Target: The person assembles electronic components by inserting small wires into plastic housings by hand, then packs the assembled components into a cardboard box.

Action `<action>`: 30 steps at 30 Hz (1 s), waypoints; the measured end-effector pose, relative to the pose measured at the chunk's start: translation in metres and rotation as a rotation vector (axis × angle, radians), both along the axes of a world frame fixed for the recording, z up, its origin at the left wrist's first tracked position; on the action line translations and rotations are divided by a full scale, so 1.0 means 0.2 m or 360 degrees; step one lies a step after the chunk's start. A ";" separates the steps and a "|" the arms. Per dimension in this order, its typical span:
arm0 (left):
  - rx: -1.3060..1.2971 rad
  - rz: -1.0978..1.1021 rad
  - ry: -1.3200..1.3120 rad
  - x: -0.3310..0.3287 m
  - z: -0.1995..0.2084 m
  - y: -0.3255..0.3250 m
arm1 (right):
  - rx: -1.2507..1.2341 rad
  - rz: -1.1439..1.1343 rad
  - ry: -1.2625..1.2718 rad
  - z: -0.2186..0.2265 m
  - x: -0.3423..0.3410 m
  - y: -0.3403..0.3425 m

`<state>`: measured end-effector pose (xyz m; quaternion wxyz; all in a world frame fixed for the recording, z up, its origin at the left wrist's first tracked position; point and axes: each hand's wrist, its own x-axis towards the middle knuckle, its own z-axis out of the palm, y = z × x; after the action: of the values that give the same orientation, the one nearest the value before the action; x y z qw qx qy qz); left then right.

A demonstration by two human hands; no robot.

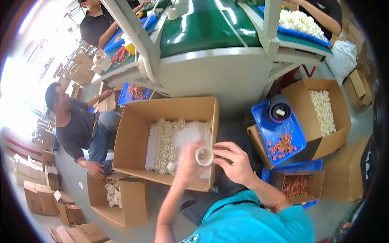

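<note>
Over the right edge of a large cardboard box [165, 177], my hands hold a white round cup-shaped part [204, 158], its open end facing up. Something small and reddish shows inside it, too small to name. My left hand [189, 164], smeared by motion, is closed around the part's left side. From the right, my right hand [237, 164] has its thumb and forefinger at the rim, the other fingers curled. Inside the box, similar white round parts [163, 143] stand in rows along the left side of a pale sheet [186, 139].
Right of me, a blue tray [298, 135] holds small red-orange wired pieces and a dark purple-rimmed round container [279, 112]. Beyond stands a box of white pieces [322, 107]. Another box [302, 186] holds reddish pieces. A green conveyor [206, 28] lies ahead. A seated person [77, 119] is left.
</note>
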<state>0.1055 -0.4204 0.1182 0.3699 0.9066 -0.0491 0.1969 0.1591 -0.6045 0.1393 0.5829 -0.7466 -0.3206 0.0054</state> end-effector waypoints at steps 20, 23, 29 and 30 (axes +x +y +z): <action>0.0877 0.0946 -0.1148 2.05 0.48 0.77 | -0.0861 -0.1398 0.0258 -0.94 0.47 -1.14; 0.0862 0.0764 -0.1380 1.79 0.43 0.58 | -0.1130 -0.1525 0.0030 -0.98 0.55 -1.17; 0.0527 0.0838 -0.0975 0.81 -0.62 0.58 | -0.1245 -0.1313 0.0316 -0.98 0.61 -1.15; 0.0590 0.0854 -0.0514 0.70 -0.85 0.62 | -0.1252 -0.1303 0.0343 -0.99 0.61 -1.17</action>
<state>0.2452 -0.2966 -0.0523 0.1221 0.8961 0.0980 0.4152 0.2811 -0.8387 -0.0579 0.2455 -0.9656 0.0818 -0.0259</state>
